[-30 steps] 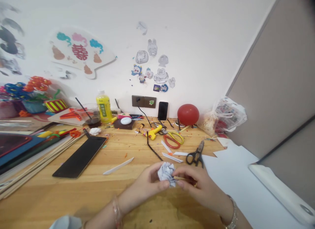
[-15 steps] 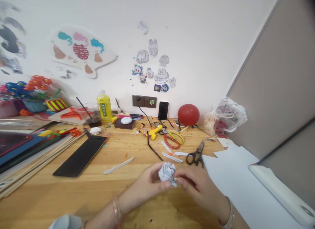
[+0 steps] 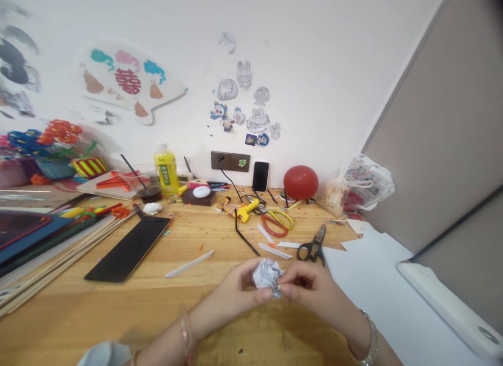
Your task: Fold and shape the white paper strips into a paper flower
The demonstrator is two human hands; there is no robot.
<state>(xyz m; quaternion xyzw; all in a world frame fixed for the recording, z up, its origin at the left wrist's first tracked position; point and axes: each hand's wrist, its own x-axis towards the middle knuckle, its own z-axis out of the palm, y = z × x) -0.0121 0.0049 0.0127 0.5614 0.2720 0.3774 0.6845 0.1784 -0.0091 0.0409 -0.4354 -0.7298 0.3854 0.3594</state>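
Observation:
My left hand (image 3: 243, 288) is closed around a pale grey-white folded paper ball (image 3: 266, 274) made of overlapping pleats, its thumb along the near side. At the ball's right edge, my right hand (image 3: 310, 287) pinches thumb and index finger together. A small pale tip shows at that pinch; I cannot make out what it is. Both hands are above the wooden table (image 3: 176, 313). Just beyond the right hand lie black-handled scissors (image 3: 313, 245). White paper strips (image 3: 275, 250) are scattered past the ball, and another strip (image 3: 189, 264) rests to the left.
White paper sheets (image 3: 377, 282) cover the right side, beside a white paper trimmer (image 3: 444, 311). Farther back are a yellow glue gun (image 3: 247, 211), red-and-yellow scissors (image 3: 275, 224) and a red balloon (image 3: 301, 182). A black tablet-like slab (image 3: 128, 249), wooden sticks (image 3: 74, 256) and a drink bottle (image 3: 167, 169) stand left.
The right hand's fingers have shifted slightly at the ball's edge, and its wrist has turned a little. The left hand keeps its hold on the paper ball.

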